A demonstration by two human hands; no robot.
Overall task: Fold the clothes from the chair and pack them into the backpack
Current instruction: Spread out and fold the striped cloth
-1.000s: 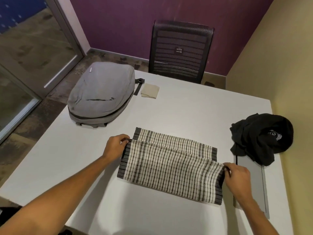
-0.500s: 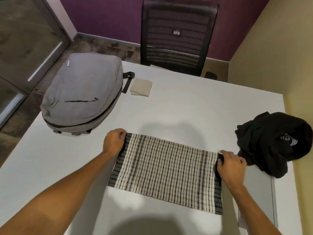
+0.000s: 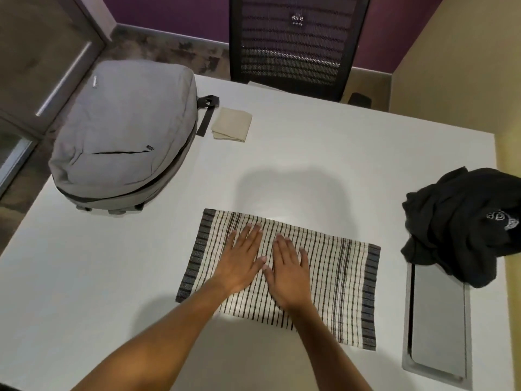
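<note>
A checked white-and-black cloth [image 3: 335, 280] with grey end bands lies folded flat on the white table [image 3: 310, 165]. My left hand [image 3: 241, 261] and my right hand [image 3: 290, 268] lie side by side, palms down, fingers straight, pressing on the cloth's middle. The grey backpack [image 3: 124, 136] rests zipped at the far left of the table. A small folded beige cloth [image 3: 232, 128] sits beside its strap. A crumpled black garment [image 3: 465, 221] is heaped at the right edge. The black mesh chair [image 3: 293, 43] stands behind the table.
A grey cable hatch [image 3: 438, 325] is set into the table at the right, its far end under the black garment. A yellow wall runs along the right side, a purple wall behind the chair, and a glass door is at the left.
Both hands let go of the cloth's two ends and moved inward to its middle, where they now press flat. The cloth went from half-folded to lying flat, doubled over.
</note>
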